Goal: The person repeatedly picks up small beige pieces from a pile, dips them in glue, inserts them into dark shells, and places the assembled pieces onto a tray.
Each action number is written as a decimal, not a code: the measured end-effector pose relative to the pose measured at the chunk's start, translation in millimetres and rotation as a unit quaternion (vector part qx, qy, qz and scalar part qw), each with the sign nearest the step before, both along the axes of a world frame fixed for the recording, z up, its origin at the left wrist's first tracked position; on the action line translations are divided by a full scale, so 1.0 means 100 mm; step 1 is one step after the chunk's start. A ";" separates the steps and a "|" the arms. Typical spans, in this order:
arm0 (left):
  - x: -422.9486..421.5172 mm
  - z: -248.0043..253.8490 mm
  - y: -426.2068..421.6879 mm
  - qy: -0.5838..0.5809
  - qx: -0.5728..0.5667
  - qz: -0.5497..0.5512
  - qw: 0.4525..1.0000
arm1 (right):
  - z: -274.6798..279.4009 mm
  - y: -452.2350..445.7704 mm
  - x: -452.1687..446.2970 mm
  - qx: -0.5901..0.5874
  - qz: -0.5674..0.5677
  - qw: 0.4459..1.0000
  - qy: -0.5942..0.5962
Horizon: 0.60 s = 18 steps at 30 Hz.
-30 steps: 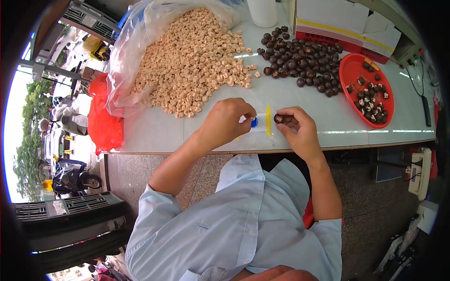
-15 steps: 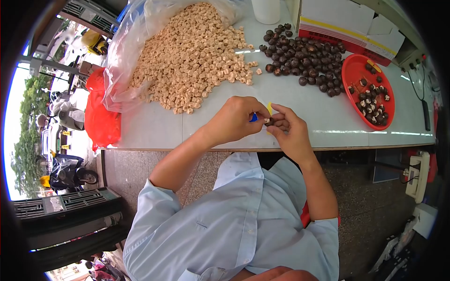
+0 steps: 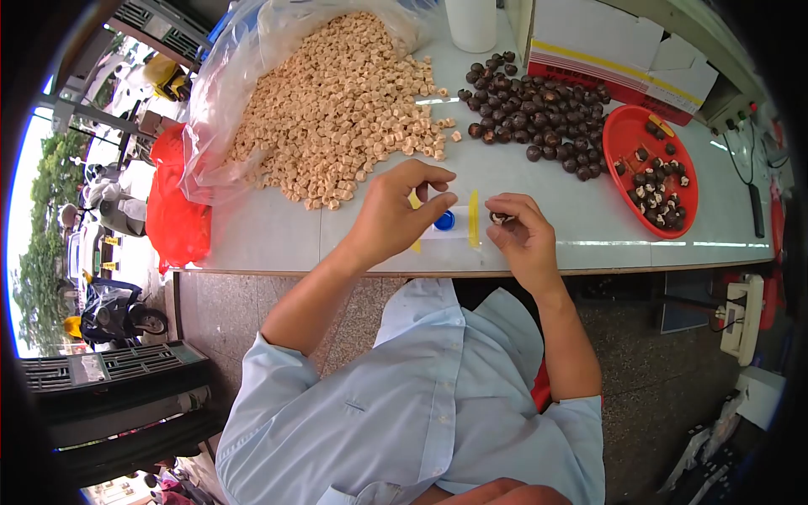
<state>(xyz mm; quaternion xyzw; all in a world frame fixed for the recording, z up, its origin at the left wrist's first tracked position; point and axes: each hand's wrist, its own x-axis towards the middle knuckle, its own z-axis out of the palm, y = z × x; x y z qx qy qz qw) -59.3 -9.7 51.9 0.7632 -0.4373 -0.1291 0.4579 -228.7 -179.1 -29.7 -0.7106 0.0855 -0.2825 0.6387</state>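
Note:
My left hand (image 3: 397, 210) is held over the table with thumb and forefinger apart, nothing visible between them. In the pinched fingers of my right hand (image 3: 528, 238) is a dark brown ball (image 3: 500, 218) with a pale bit showing on it. Between my hands, a small blue round piece (image 3: 444, 220) sits on a white patch (image 3: 459, 229) edged by yellow tape strips (image 3: 473, 217). Beyond my left hand spreads a big heap of small pale beige pieces (image 3: 337, 109). Loose dark brown balls (image 3: 539, 114) lie past my right hand.
A red oval tray (image 3: 619, 151) at the right holds dark balls, several with pale bits. A clear plastic bag (image 3: 206, 135) lies around the pale heap, and a red bag (image 3: 178, 210) hangs at the left. A white container (image 3: 471, 23) and a cardboard box (image 3: 606, 42) stand behind.
My hands have moved apart. The left one has let go and opened; the right one has drawn away with the dark ball, uncovering the blue piece. The whole view has shifted slightly.

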 end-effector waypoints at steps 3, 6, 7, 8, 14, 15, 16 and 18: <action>0.18 -0.07 0.15 0.021 -0.009 0.017 1.000 | 0.00 -0.08 -0.07 -0.014 -0.017 1.000 0.022; 0.34 -0.16 0.35 0.011 0.003 0.043 0.999 | 0.12 -0.23 -0.22 -0.103 -0.084 0.990 0.040; 0.39 -0.17 0.43 0.011 0.005 0.054 0.998 | 0.15 -0.35 -0.30 -0.145 -0.111 0.982 0.052; 0.41 -0.12 0.49 -0.019 0.034 0.088 0.995 | 0.15 -0.51 -0.37 -0.162 -0.150 0.974 0.057; 0.72 -0.26 0.80 -0.168 0.106 0.200 0.960 | 0.19 -1.82 -1.01 -0.444 -0.421 0.769 0.184; 0.74 -0.29 0.81 -0.189 0.120 0.204 0.953 | 0.21 -1.91 -1.05 -0.475 -0.433 0.730 0.234; 0.74 -0.31 0.80 -0.217 0.139 0.193 0.947 | 0.27 -1.95 -1.06 -0.504 -0.443 0.686 0.282; 0.75 -0.34 0.73 -0.272 0.173 0.169 0.932 | 0.32 -1.97 -1.02 -0.534 -0.466 0.632 0.313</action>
